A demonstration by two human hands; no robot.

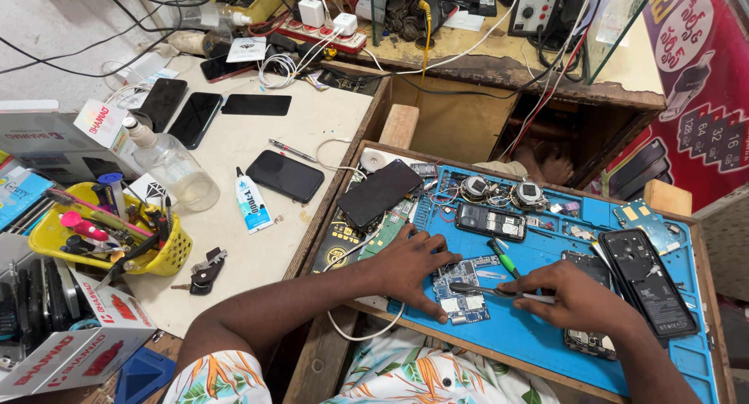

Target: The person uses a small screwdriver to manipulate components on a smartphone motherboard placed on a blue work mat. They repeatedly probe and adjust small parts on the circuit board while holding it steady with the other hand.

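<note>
Right hand (581, 298) covers the upper part of the opened phone (587, 338) beneath it and the rear end of the tweezers (499, 292); tweezer tips too small to resolve against the circuit board (462, 288). Left hand (409, 265) hides the board's left edge, so contact there cannot be judged. White carton (70, 349) is cut off by the left and bottom edges, and small parts on the blue mat (546, 248) are too fine to identify.

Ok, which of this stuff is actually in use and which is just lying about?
In use:
left hand pressing down the circuit board
right hand holding tweezers
blue work mat

Lying about:
glue tube
clear bottle
yellow basket
keys
dark phone
</note>
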